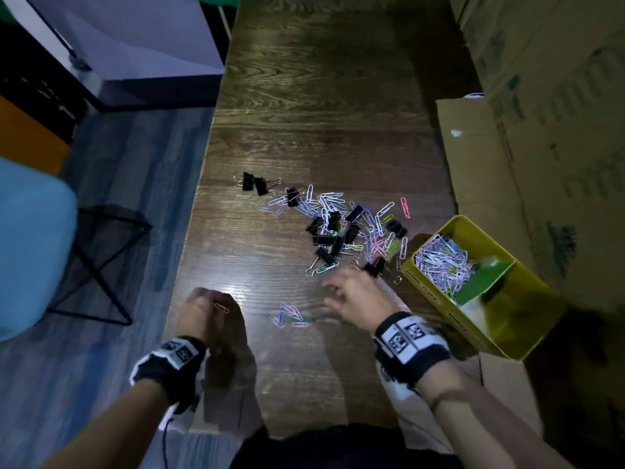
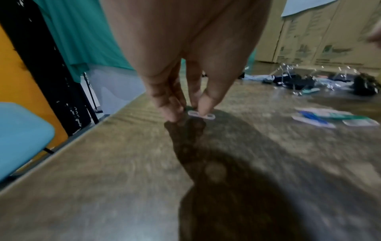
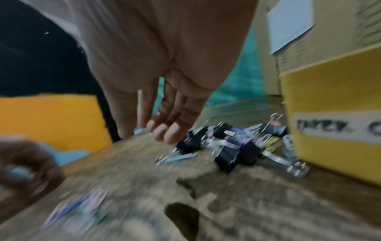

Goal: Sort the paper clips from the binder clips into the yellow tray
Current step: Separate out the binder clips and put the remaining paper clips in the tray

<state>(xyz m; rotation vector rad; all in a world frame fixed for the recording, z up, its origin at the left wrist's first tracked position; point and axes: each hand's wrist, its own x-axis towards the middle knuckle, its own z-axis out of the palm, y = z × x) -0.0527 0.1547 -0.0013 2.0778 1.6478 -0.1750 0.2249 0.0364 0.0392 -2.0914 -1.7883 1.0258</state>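
You are pinching a single pale paper clip (image 2: 201, 115) between the thumb and fingertips (image 2: 172, 112) of your left hand (image 1: 199, 313), holding it just above the dark wood-grain desk (image 1: 304, 96) near its left edge. Your right hand (image 1: 355, 296) is hovering with its fingers loosely curled and nothing in its grip, just short of the mixed heap where black binder clips (image 1: 329, 231) are lying tangled among coloured paper clips (image 1: 375, 228). A small separate cluster of paper clips (image 1: 291, 315) is resting on the desk between your two hands, and two more binder clips (image 1: 254, 184) are sitting apart at the heap's far left.

The yellow tray (image 1: 436, 297) is standing at your right, just beside the heap, with one compartment already holding a mound of sorted paper clips (image 1: 443, 262). A white label (image 3: 338, 125) on the tray's side is carrying dark handwriting that is too blurred to read with confidence. Cardboard boxes (image 1: 558, 130) printed with illegible green markings are lining the desk's right side, and a pale blue chair (image 1: 33, 245) is standing at the left.
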